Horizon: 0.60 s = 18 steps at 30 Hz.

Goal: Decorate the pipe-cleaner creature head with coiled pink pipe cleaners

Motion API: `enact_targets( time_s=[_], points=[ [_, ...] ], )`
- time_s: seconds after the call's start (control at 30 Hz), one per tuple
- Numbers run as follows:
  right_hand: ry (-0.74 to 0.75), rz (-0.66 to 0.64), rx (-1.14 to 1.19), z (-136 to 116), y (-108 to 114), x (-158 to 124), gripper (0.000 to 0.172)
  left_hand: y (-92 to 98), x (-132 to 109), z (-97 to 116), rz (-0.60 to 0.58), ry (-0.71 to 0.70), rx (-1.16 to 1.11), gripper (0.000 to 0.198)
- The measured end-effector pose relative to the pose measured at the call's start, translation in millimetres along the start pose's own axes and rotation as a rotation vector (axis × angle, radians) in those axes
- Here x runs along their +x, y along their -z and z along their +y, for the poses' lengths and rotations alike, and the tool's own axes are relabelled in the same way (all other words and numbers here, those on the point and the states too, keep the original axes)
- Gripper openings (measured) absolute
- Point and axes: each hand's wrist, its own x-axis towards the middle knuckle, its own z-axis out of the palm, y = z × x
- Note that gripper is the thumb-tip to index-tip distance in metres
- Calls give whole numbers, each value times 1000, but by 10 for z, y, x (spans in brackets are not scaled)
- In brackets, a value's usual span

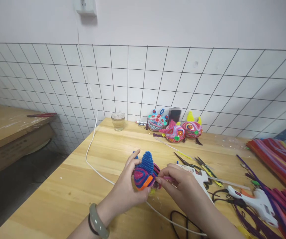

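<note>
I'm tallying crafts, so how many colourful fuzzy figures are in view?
4: the blue-topped figure in the left hand; near the wall, left to right, the light-blue figure, the pink-topped figure, the yellow-topped figure.

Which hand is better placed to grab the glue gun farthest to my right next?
Probably your right hand: it is nearer the white glue gun, while your left hand is farther off, cradling the striped figure.

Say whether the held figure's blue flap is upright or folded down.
Upright: the blue flap rises from the striped figure in the left hand, rounded tip uppermost.
</note>
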Motion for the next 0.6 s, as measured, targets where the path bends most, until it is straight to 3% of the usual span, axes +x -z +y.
enact_targets(
  time_s=[0.4,0.6],
  points=[
    [-45,-1,56,-22,-30,11,13,-12,-1,-44,-30,33,-101,54],
    [-172,-64,313,24,-66,17,14,22,26,0,-139,141,-357,56]
  ],
)
